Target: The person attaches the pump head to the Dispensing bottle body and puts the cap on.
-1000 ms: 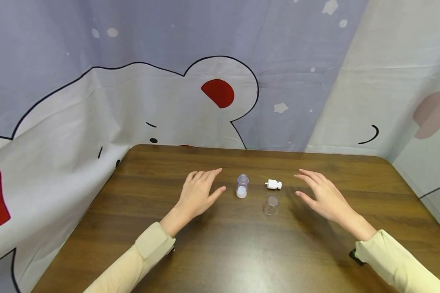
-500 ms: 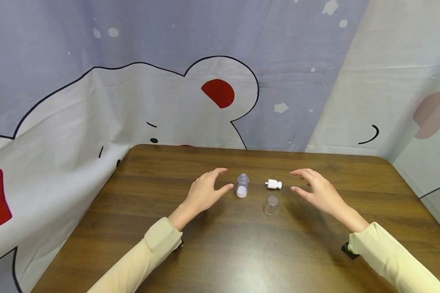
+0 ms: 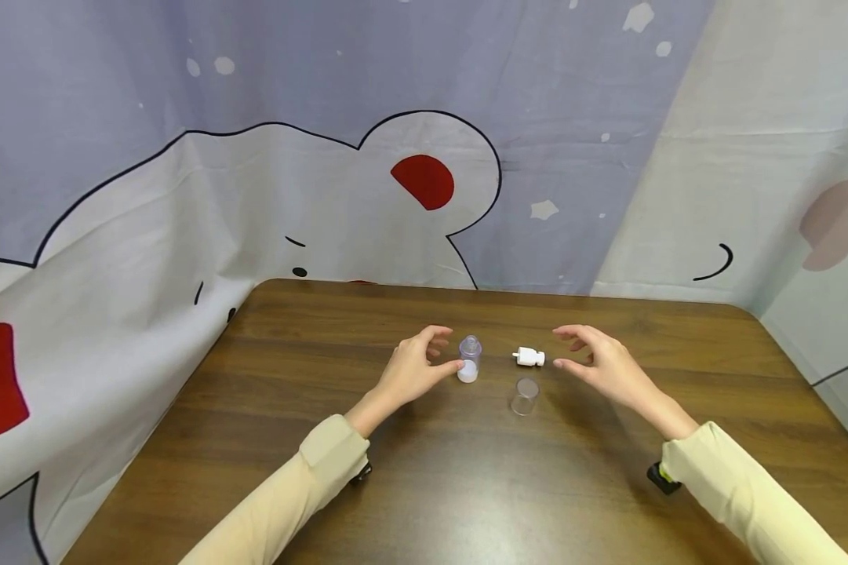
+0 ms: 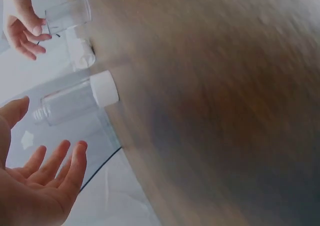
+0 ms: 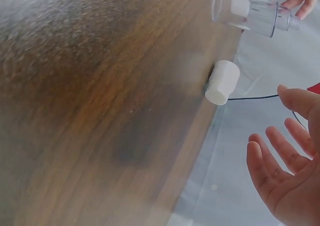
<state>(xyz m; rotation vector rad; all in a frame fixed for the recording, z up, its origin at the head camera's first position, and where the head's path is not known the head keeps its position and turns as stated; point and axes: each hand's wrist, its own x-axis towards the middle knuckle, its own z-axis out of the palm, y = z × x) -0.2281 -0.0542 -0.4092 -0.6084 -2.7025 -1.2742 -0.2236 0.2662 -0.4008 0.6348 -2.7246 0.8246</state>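
Nearest on the brown table [image 3: 452, 486], right of centre, stands a clear cup [image 3: 525, 397]. Farther back, the left hand [image 3: 413, 370], thumb and fingers parted wide, is just left of an upright clear bottle [image 3: 470, 359] with a white base; contact is hard to judge. The right hand [image 3: 610, 373], likewise parted wide, is right of a white nozzle piece [image 3: 529, 357] lying sideways. Beyond hangs a printed curtain [image 3: 311, 180].

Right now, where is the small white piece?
In the head view, the small white piece lies on the table between the bottle to its left and the right hand to its right, just beyond the clear cup.
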